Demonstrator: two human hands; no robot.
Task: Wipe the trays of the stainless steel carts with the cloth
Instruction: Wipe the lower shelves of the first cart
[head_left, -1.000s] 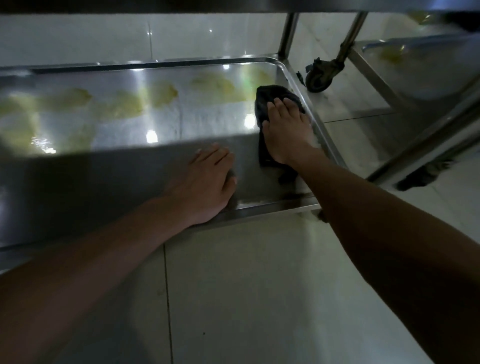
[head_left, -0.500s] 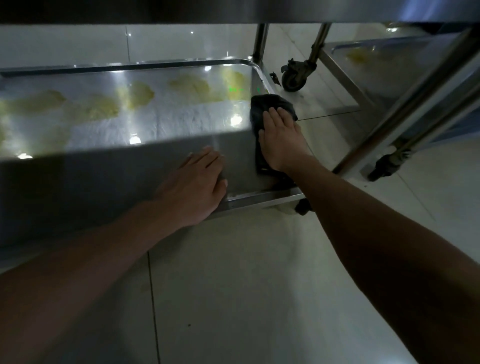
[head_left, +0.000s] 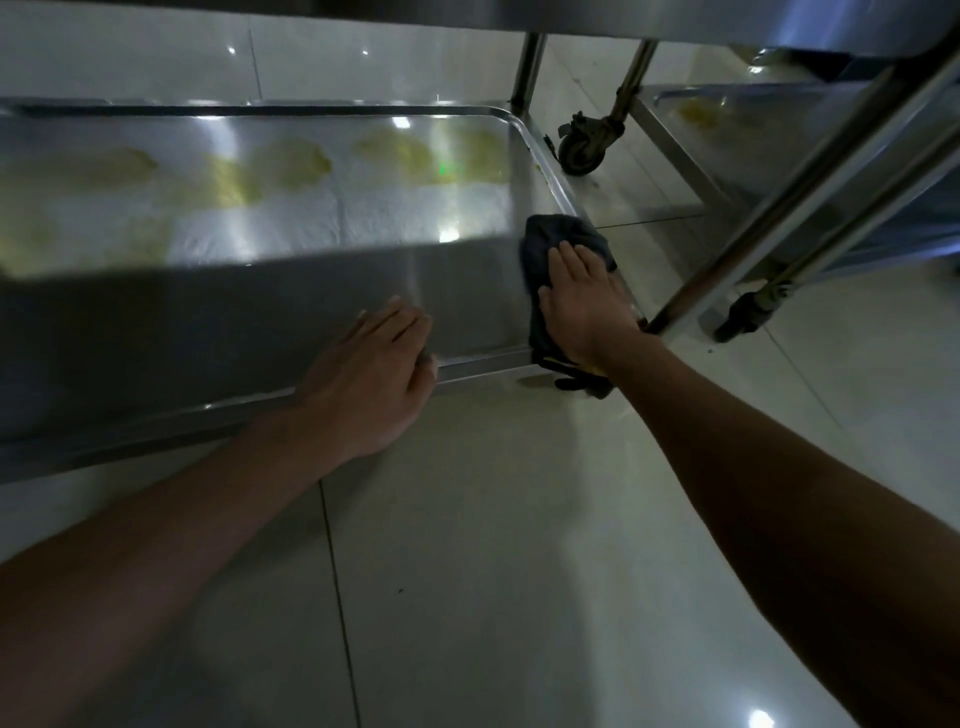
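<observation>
The lowest stainless steel tray (head_left: 467, 306) of the cart lies just above the floor, with several yellowish stains (head_left: 291, 166) along its far half. My right hand (head_left: 584, 301) presses flat on a dark cloth (head_left: 558, 234) at the tray's near right corner; the cloth's tail hangs over the front rim. My left hand (head_left: 371, 374) rests flat with straight fingers on the tray's front rim, to the left of the cloth.
The cart's right front leg (head_left: 779, 208) slants up beside my right hand. A second cart's stained low tray (head_left: 727, 119) stands at the right behind it, with castor wheels (head_left: 584, 140) (head_left: 748, 312) on the pale tiled floor (head_left: 519, 519). An upper shelf edge (head_left: 675, 21) overhangs.
My right hand and the cloth have slid toward me along the tray's right edge to the near corner. My view has shifted right. My left hand stays on the front rim.
</observation>
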